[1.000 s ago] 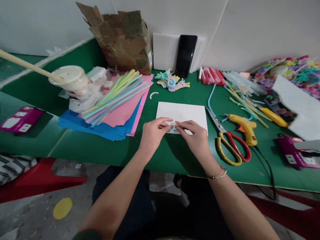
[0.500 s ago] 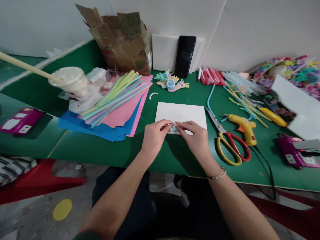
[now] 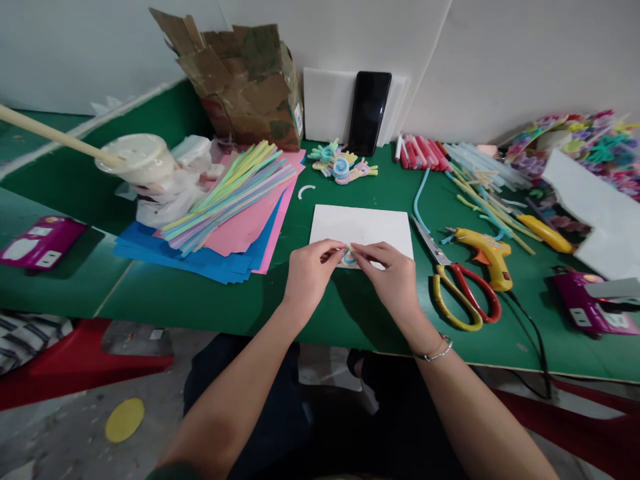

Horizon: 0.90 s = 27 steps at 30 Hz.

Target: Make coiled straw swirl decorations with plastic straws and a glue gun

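Over the near edge of a white board (image 3: 363,223), my left hand (image 3: 311,272) and my right hand (image 3: 394,275) meet, both closed in a pinch. Between their fingertips is a small blue-and-white pipe-cleaner piece (image 3: 349,258), curved like a ring. Fingers cover much of it, so its full shape is hidden. Beyond the board lie a short white curved pipe-cleaner scrap (image 3: 306,189) and a cluster of pastel pipe-cleaner shapes (image 3: 342,168), one a blue-and-white spiral.
Right of the board lie scissors (image 3: 440,257), a yellow hot glue gun (image 3: 487,253) with its cord, and a blue pipe cleaner (image 3: 419,193). Pastel pipe cleaners (image 3: 235,193) rest on coloured sheets (image 3: 240,263) at left. A phone (image 3: 371,110) leans behind, near a cardboard box (image 3: 250,87).
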{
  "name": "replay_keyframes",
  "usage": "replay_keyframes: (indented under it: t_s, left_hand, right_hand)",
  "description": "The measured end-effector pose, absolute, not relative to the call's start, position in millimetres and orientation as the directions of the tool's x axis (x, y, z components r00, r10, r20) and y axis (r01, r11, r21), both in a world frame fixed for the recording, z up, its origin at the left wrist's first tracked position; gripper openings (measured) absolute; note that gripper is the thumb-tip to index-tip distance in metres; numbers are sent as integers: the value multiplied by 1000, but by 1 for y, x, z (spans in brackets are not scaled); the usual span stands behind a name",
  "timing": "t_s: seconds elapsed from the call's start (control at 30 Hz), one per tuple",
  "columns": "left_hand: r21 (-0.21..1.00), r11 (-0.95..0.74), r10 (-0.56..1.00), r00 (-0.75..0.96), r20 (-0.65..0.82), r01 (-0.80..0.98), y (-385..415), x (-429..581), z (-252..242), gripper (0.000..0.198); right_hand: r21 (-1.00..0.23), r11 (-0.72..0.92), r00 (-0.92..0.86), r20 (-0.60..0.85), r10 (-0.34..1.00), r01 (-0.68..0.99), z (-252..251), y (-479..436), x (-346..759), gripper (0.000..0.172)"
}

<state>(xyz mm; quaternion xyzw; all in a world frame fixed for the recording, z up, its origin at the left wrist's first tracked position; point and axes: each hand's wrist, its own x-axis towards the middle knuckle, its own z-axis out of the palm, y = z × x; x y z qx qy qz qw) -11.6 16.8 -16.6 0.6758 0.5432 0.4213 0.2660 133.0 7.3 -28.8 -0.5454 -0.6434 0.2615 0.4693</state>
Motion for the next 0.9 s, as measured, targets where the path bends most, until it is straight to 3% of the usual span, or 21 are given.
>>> replay_keyframes:
  t_s: [0.33,0.7,0.9]
  left_hand:
    - [801,-305,947,72,314,516,16,-9,-19,16]
    - [591,-427,878,158,452,685,13,-8,-29,16]
    - [731,-376,913,92,398,570,14,-8,-22,12]
  right_hand:
    - [-856,259,56,316,947,448,-28,8,133,18]
    - [-845,274,51,333,942,460,-29,8,132,17]
    - [-895,237,57,278,959,379,-28,9,134,17]
